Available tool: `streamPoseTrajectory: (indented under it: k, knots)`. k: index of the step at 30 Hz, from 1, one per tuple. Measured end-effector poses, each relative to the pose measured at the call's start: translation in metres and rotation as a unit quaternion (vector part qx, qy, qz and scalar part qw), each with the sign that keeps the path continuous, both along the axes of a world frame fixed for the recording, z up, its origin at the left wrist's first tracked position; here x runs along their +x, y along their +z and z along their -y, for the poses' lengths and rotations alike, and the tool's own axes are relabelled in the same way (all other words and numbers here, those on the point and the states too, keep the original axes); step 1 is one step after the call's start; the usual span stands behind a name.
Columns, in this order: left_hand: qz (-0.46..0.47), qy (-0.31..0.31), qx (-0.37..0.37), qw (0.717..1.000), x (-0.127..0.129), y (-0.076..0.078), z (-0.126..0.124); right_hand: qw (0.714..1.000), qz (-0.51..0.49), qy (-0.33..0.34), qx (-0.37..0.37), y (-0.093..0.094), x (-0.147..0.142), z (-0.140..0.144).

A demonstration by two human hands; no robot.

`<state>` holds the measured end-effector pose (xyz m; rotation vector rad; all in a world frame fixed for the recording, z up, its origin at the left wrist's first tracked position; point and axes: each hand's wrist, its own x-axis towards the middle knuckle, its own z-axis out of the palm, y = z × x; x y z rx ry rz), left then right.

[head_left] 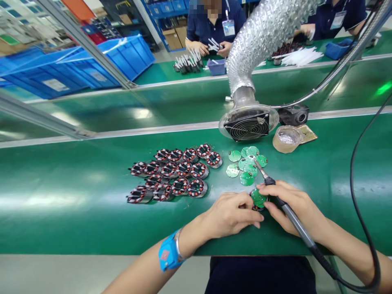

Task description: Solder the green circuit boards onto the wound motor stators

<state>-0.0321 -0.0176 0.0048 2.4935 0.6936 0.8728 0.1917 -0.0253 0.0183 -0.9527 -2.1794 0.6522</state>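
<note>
My left hand [231,214] rests on the green bench, its fingers pressed against a small round green circuit board [257,197] that sits on a stator. My right hand [290,206] touches the same board with its fingertips and holds a soldering iron [286,210]; the iron's tip points up and away toward the loose boards. A blue wrist strap [168,253] is on my left wrist. Several round green circuit boards [246,165] lie just beyond my hands. Several red-and-black wound stators [174,173] are grouped to the left.
A fume extractor fan [248,124] on a silver flexible duct [260,36] stands behind the boards. A tape roll [286,139] lies to its right. The iron's black cable [361,204] loops at right. Two people work at the far bench; blue crates [92,65] sit at left.
</note>
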Motion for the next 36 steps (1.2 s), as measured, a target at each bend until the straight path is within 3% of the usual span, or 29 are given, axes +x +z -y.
streamPoseTrajectory:
  k: [3,5,8,11,14,16,20,24,26,31,36]
  knots:
    - [0.067,0.028,-0.163,0.984,0.006,0.008,-0.004,1.0,0.009,-0.006,-0.011,0.0,0.0,0.0]
    - [0.065,0.022,-0.236,0.969,0.001,0.016,-0.009,1.0,0.011,-0.009,-0.013,-0.001,0.0,0.001]
    - [0.012,0.009,-0.24,0.971,-0.013,0.022,-0.012,1.0,0.005,-0.015,-0.008,-0.001,0.0,0.002]
    - [-0.032,0.014,-0.227,0.973,-0.021,0.017,-0.004,1.0,0.001,-0.018,0.001,-0.002,0.0,0.003]
    - [0.008,0.02,-0.257,0.966,-0.014,0.01,0.007,1.0,0.003,-0.022,0.003,-0.002,0.0,0.003]
    - [0.075,0.054,-0.324,0.942,-0.003,0.008,0.011,1.0,0.006,-0.024,0.0,-0.003,0.0,0.003]
    - [0.152,0.124,-0.469,0.861,0.017,0.012,0.003,1.0,0.011,-0.023,-0.009,-0.006,0.001,0.004]
    - [0.137,0.118,-0.589,0.788,0.026,0.017,-0.013,0.999,0.018,-0.021,-0.019,-0.002,0.001,0.002]
    - [0.12,0.105,-0.622,0.766,0.027,0.018,-0.019,0.999,0.026,-0.021,-0.022,0.004,0.0,-0.001]
    - [0.096,0.09,-0.622,0.772,0.025,0.019,-0.022,0.999,0.002,-0.03,-0.024,0.019,-0.008,-0.013]
    - [0.095,0.115,-0.595,0.79,0.021,0.018,-0.017,1.0,0.006,-0.002,-0.026,0.02,-0.016,-0.018]
